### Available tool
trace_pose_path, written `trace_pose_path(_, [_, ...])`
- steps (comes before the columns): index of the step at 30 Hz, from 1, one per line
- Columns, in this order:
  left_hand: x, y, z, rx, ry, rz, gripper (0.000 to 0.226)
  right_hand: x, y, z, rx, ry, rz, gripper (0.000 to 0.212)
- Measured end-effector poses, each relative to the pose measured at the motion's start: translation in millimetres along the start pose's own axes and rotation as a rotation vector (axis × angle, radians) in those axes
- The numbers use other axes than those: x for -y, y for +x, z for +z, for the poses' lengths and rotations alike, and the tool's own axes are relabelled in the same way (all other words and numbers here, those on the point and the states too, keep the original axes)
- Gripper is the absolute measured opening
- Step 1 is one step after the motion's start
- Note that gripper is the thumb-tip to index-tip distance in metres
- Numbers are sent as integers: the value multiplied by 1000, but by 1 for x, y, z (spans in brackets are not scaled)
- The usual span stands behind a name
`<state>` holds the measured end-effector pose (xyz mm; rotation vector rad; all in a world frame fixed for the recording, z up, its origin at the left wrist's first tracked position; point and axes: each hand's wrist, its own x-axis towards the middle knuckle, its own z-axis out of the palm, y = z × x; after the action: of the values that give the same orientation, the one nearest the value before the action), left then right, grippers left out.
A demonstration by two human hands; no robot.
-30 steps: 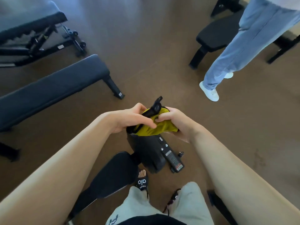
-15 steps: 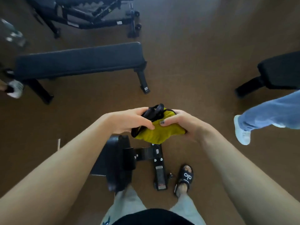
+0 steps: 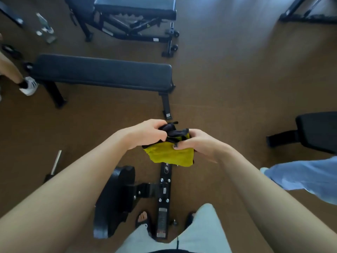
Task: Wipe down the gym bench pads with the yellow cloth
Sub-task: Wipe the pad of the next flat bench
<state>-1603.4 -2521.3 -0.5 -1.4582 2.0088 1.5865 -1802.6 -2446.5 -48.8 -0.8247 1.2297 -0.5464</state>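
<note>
Both hands are together at chest height, clamped on one bundle: the left hand [image 3: 145, 133] grips the dark fabric on top, the right hand [image 3: 196, 143] pinches the crumpled yellow microfibre cloth [image 3: 170, 155], which hangs just below the fingers, above the floor and touching no bench.

Change over the last second: the view has swung. The long flat bench with the dark padded top [image 3: 102, 73] now lies square ahead, full length in view, where a second ago it sat off to the left. The hands have kept the same hold on the cloth throughout. Judgement: no pad is being wiped yet; the cloth looks still in preparation, and the flat bench seems the likely next target.

Writing: stickers show on the black steel base bar [image 3: 164, 198] between the feet, too blurred to read. The sandal lettering legible earlier is not readable now.
</note>
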Motion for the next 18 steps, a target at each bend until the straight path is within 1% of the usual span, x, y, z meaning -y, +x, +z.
trace_pose_path(2, [-7,16,-6,-38,62,37,19,4,13,-14,-47,-60,-25,17])
trace_pose_path(6, [-36,62,-15,-51,134,62,15,17,42,-62,-44,-79,3,14])
trace_pose_path(8, [-52,93,-25,-100,128,45,15,29,60,-98,-26,-33,14,16])
trace_pose_path(11, [-83,138,-40,-175,35,-1,16,56,84,-150,23,39,21,27])
trace_pose_path(14, [-115,167,-52,-141,-57,-48,27,78,94,-195,65,55,53,32])
trace_pose_path(16, [-132,184,-60,-116,-63,-63,28,95,99,-221,82,105,98,32])
trace_pose_path(18, [-144,200,-68,-129,-78,-57,26,111,105,-243,147,134,138,32])
